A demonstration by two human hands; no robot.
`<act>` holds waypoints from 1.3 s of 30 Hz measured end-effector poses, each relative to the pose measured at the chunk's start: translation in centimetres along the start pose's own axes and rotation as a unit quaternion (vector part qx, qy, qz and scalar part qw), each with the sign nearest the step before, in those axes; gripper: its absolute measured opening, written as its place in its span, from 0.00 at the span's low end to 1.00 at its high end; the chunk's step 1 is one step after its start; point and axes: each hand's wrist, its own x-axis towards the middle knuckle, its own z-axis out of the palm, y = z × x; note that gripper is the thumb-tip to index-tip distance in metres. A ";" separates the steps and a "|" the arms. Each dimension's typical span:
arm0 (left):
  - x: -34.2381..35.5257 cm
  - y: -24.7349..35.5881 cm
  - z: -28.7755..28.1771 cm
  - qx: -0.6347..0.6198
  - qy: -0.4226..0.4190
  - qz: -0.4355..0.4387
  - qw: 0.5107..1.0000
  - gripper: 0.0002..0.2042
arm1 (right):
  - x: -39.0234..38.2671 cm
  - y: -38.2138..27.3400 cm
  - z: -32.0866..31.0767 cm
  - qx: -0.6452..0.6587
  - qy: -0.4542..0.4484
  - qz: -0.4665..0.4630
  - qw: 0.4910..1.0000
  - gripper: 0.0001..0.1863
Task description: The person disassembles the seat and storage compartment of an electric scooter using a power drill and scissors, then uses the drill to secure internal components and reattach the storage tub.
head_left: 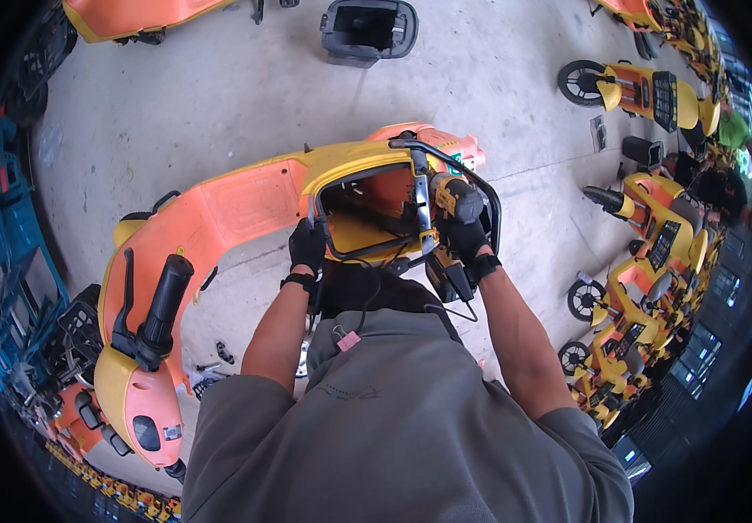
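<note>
A pink and yellow scooter lies across my view, with an open seat compartment bordered by a black metal rail and a silver bracket. My left hand, in a black glove, is closed on the compartment's left edge. My right hand, also gloved, is wrapped round a yellow and black cordless drill held at the right side of the opening, beside the bracket. The drill's tip is hard to make out. A black cable hangs below the compartment near my body.
A black plastic bin sits on the concrete floor beyond the scooter. Rows of yellow scooters line the right, where a person in green is near another scooter. Teal frames are stacked along the left.
</note>
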 end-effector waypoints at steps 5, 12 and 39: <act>0.0 0.4 -0.2 -0.020 -0.007 0.004 1.000 0.16 | 0.8 2.0 -0.6 -0.100 0.003 -0.063 0.993 0.20; 0.3 -1.5 0.3 0.009 0.011 0.021 1.000 0.14 | -0.8 -0.4 -0.1 -0.073 0.001 -0.062 0.995 0.19; 3.9 20.6 11.6 0.128 -0.102 0.280 0.946 0.11 | -25.0 14.8 -1.1 -0.398 0.053 -0.042 0.915 0.11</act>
